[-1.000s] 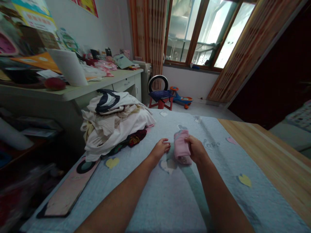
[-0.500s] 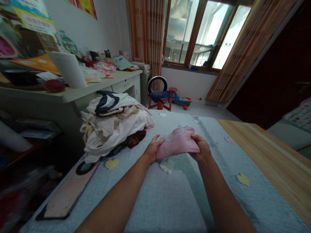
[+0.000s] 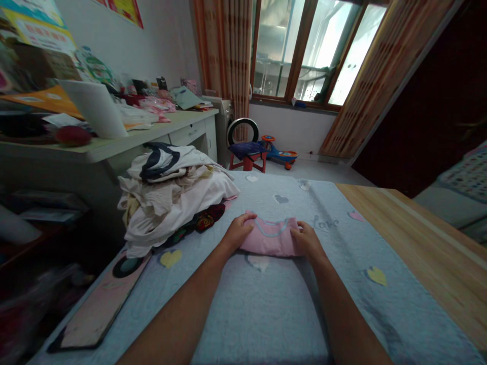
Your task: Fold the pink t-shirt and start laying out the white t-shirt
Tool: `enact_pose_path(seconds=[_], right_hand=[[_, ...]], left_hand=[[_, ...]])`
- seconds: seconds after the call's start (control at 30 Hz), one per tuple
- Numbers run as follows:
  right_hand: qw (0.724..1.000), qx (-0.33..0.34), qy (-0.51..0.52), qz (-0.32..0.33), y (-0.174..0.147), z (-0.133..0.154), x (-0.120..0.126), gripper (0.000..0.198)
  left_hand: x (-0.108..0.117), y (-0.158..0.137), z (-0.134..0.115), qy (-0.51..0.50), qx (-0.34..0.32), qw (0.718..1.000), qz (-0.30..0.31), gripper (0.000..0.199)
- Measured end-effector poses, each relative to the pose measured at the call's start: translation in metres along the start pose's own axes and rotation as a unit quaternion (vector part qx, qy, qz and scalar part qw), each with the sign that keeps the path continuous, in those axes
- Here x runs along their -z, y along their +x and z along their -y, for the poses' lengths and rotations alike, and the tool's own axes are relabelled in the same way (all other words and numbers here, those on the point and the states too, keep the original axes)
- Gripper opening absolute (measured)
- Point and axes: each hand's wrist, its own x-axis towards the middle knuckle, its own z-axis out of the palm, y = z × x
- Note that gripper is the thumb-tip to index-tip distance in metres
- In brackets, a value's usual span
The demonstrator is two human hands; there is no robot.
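A pink garment (image 3: 271, 242) with light-blue trim along a curved neckline is folded into a small rectangle. It is low at the middle of the bed, close to or touching the blue cover; which of these I cannot tell. My left hand (image 3: 240, 230) grips its left end, thumb on top. On the opposite end my right hand (image 3: 306, 239) is closed, with the thumb on the front and the other fingers partly hidden. Left of my hands lies a heap of rumpled clothes (image 3: 178, 190), mostly white and cream, with a dark patterned piece beneath.
The blue bedspread (image 3: 262, 314) has heart patterns. A long flat pinkish panel with a dark ring (image 3: 102, 299) lies along the bed's left edge. Bare wood (image 3: 411, 228) borders the right. Beyond stand a cluttered desk (image 3: 186, 121), a red stool (image 3: 248, 162) and a blue ride-on toy (image 3: 283, 155).
The folded pink garment has been lowered toward the bed and levelled, its trimmed neckline now facing up. Both hands keep hold of its ends. The view has shifted slightly.
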Motion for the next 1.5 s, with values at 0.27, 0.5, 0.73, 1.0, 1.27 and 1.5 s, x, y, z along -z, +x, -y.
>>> enact_pose_path(seconds=[0.27, 0.5, 0.73, 1.0, 1.27, 1.5], right_hand=[[0.922, 0.013, -0.385, -0.046, -0.013, 0.007, -0.002, 0.027], [0.892, 0.108, -0.415, -0.141, -0.016, 0.010, -0.004, 0.021], [0.878, 0.240, -0.410, -0.054, -0.023, 0.010, -0.029, 0.020], [0.866, 0.234, -0.441, -0.009, -0.022, -0.004, -0.040, 0.041], [0.871, 0.221, -0.439, -0.020, -0.024, -0.005, -0.040, 0.055], [0.882, 0.304, -0.359, -0.020, -0.025, 0.006, -0.039, 0.028]], left_hand=[[-0.004, -0.010, 0.003, 0.361, -0.030, 0.932, 0.016, 0.041], [-0.024, -0.025, -0.013, 0.469, -0.123, 0.874, -0.040, 0.042], [-0.048, -0.033, 0.002, 0.220, -0.182, 0.950, 0.128, 0.029], [-0.045, -0.030, 0.011, 0.245, -0.127, 0.954, 0.115, 0.037], [-0.038, -0.026, 0.010, 0.314, -0.176, 0.926, 0.114, 0.034], [-0.020, -0.015, 0.002, 0.463, -0.161, 0.871, -0.016, 0.034]])
